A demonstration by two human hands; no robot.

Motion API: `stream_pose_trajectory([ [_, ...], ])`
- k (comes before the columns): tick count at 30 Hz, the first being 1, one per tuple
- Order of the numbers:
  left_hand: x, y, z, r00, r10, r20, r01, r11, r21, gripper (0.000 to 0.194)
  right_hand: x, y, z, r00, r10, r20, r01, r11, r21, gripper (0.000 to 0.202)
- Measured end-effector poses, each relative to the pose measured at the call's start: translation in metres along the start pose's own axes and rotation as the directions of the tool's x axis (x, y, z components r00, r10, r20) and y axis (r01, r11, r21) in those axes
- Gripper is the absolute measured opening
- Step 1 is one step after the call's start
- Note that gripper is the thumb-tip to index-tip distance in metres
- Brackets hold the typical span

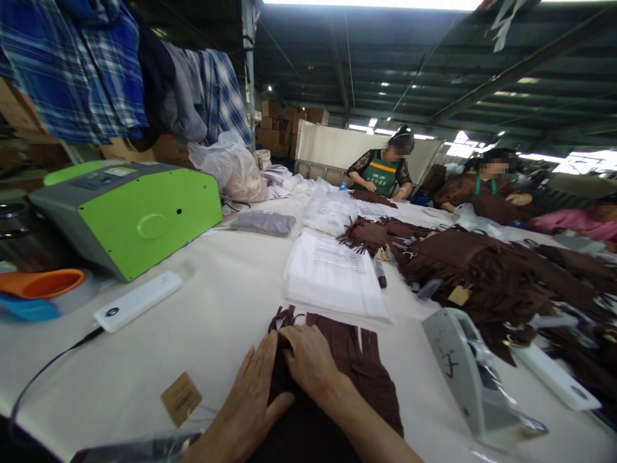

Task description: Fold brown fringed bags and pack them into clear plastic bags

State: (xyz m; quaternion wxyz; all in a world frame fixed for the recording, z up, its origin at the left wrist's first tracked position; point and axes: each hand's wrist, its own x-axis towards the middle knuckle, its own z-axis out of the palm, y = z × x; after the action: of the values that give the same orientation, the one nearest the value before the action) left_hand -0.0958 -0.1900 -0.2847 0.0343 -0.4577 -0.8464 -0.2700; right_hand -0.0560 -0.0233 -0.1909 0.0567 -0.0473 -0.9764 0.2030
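Note:
A dark brown fringed piece of cloth (357,379) lies on the white table right in front of me, its cut strips pointing away. My left hand (260,386) rests flat along its left side, fingers stretched forward and thumb spread. Across from it, my right hand (311,360) bends its fingers down onto the cloth and appears to grip a fold; the fingertips are partly hidden. Both hands nearly touch at the fingertips. Left of them lies a tan cardboard tag (180,399) on a thin string.
A green-and-grey machine (154,218), a white bar-shaped device (139,301) and an orange scoop-like item (43,283) stand left. Ahead are stacked printed plastic bags (332,273). A grey tape dispenser (463,366) and piled brown fringed goods (463,257) occupy the right. Co-workers (383,170) sit beyond.

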Motion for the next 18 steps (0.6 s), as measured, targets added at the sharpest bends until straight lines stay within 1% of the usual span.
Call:
stream_pose_trajectory([
  [2,-0.001,-0.001,-0.004,1.0,-0.01,-0.011,0.01,1.0,-0.002,0.084,-0.002,0.004,-0.002,1.0,0.004,0.025,-0.003,0.999,-0.037,0.026],
  [4,0.0,-0.001,-0.011,0.999,-0.016,-0.035,0.015,0.999,-0.032,0.076,-0.008,0.01,-0.009,0.999,0.032,0.036,-0.03,0.998,-0.046,0.026],
  [6,0.004,0.0,-0.02,0.997,-0.028,-0.071,0.023,0.997,-0.071,0.067,-0.014,0.016,-0.019,0.997,0.054,0.057,-0.052,0.998,-0.044,0.025],
  [8,0.011,0.003,-0.03,0.996,-0.017,-0.088,0.011,0.997,-0.07,0.056,-0.019,0.02,-0.027,0.994,0.067,0.086,-0.062,0.996,-0.057,0.02],
  [9,0.015,0.006,-0.034,0.997,0.01,-0.081,-0.014,0.999,-0.045,0.05,-0.02,0.021,-0.029,0.992,0.072,0.1,-0.065,0.995,-0.07,0.017],
  [11,0.023,0.011,-0.043,0.995,0.097,-0.032,-0.096,0.995,0.032,0.036,-0.023,0.022,-0.033,0.991,0.079,0.109,-0.07,0.994,-0.089,0.014],
  [13,0.03,0.016,-0.049,0.987,0.159,0.023,-0.16,0.982,0.101,0.026,-0.024,0.02,-0.034,0.994,0.076,0.084,-0.069,0.994,-0.086,0.015],
  [15,0.034,0.019,-0.052,0.986,0.163,0.043,-0.168,0.977,0.135,0.021,-0.026,0.019,-0.036,0.996,0.065,0.055,-0.061,0.995,-0.078,0.016],
  [18,0.037,0.023,-0.052,0.993,0.12,-0.007,-0.118,0.987,0.109,0.016,-0.029,0.017,-0.042,0.998,0.06,0.035,-0.058,0.995,-0.076,0.017],
])
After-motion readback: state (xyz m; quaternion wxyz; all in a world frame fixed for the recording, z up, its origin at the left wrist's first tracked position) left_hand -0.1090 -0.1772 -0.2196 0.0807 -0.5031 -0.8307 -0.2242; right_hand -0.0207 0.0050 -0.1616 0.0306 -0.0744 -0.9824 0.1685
